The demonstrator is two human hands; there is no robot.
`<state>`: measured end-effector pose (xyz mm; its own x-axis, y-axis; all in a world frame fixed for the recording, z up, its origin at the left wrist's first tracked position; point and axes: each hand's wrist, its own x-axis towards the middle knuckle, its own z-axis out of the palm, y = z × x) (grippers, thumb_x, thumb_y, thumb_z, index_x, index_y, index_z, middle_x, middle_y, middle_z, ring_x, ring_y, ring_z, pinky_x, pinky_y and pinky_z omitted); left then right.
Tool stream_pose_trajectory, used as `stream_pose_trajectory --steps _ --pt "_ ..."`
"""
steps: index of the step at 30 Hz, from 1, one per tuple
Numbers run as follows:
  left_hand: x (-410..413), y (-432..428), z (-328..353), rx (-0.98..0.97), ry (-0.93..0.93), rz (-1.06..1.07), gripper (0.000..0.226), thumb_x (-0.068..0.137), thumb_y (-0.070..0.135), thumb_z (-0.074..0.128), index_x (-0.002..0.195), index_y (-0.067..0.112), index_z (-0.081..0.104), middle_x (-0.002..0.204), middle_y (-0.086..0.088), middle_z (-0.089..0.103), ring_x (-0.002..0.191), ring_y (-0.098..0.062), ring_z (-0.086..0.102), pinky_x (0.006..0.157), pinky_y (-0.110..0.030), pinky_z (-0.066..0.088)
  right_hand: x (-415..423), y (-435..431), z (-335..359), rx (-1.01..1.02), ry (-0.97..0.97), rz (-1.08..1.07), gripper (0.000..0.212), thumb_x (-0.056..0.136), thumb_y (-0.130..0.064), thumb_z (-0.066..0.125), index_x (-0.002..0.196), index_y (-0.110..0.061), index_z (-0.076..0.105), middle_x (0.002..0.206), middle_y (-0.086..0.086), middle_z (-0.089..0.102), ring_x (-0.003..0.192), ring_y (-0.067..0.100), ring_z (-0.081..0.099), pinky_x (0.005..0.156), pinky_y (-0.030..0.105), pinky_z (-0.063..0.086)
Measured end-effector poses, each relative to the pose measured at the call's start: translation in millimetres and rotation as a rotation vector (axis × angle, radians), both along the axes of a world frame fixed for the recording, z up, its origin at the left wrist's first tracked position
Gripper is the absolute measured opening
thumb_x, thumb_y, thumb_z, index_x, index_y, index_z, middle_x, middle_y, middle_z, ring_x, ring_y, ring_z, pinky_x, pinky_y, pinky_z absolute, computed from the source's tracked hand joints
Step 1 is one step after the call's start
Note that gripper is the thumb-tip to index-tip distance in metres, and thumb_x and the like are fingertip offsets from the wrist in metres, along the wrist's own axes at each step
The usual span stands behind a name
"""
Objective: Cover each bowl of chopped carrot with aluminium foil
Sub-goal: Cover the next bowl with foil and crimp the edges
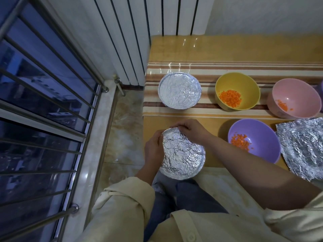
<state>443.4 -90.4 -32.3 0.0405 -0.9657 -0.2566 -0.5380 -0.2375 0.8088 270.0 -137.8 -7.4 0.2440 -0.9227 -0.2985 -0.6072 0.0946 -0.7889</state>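
The striped table (244, 49) bears a loose foil sheet (302, 147) at three o'clock of the purple bowl (262, 126). The pink bowl (297, 95) and the yellow bowl (237, 82) stand beyond, and all three hold chopped carrot (229, 97) (uncovered). The far covered bowl (180, 90) sits at nine o'clock of the yellow bowl. The near covered bowl (181, 154) is at nine o'clock of the purple one. The left hand (153, 147) curls round its rim at nine o'clock, and the right hand (190, 128) pinches the foil at twelve.

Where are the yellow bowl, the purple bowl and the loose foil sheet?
yellow bowl (238, 82): head view, bare inner wall.
purple bowl (262, 136): head view, bare inner wall.
foil sheet (303, 147): head view, crumpled middle.
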Motion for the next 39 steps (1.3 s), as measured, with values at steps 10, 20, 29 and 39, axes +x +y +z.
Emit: stream_pose_trajectory --steps 10,20,29,39 --pt "8.8 3.7 -0.8 -0.016 -0.020 0.430 0.032 0.108 0.018 0.036 0.125 0.007 0.062 0.107 -0.012 0.067 0.095 -0.026 0.059 0.076 -0.026 0.037 -12.2 33.4 -0.3 0.024 -0.140 -0.533 0.030 0.091 -0.021 0.063 0.117 -0.008 0.067 0.109 0.005 0.070 0.098 0.012 0.065 0.087 0.023 0.047" --pt "6.1 5.9 -2.9 0.003 0.032 0.493 0.033 0.107 0.018 0.036 0.124 0.008 0.063 0.108 -0.015 0.068 0.098 -0.032 0.061 0.087 -0.041 0.050 2.2 52.5 -13.0 0.131 -0.281 -0.585 0.021 0.095 -0.005 0.052 0.095 -0.002 0.073 0.095 0.018 0.072 0.086 0.024 0.067 0.082 0.044 0.053" --pt "-0.3 14.8 5.5 0.068 0.054 0.533 0.030 0.108 0.018 0.033 0.110 0.004 0.059 0.094 -0.009 0.059 0.089 -0.027 0.055 0.080 -0.036 0.045 -6.8 55.5 -5.3 0.183 -0.266 -0.630 0.049 0.097 -0.025 0.055 0.140 -0.007 0.044 0.128 -0.006 0.048 0.120 0.007 0.044 0.101 0.023 0.034" --pt "12.9 16.7 2.5 0.112 0.080 0.379 0.037 0.106 0.030 0.039 0.130 0.008 0.058 0.121 -0.015 0.065 0.113 -0.032 0.060 0.100 -0.047 0.048 -1.8 70.8 -4.3 -0.081 0.054 -0.688 0.014 0.085 -0.014 0.066 0.081 -0.003 0.073 0.077 0.016 0.070 0.077 0.033 0.065 0.071 0.044 0.053"
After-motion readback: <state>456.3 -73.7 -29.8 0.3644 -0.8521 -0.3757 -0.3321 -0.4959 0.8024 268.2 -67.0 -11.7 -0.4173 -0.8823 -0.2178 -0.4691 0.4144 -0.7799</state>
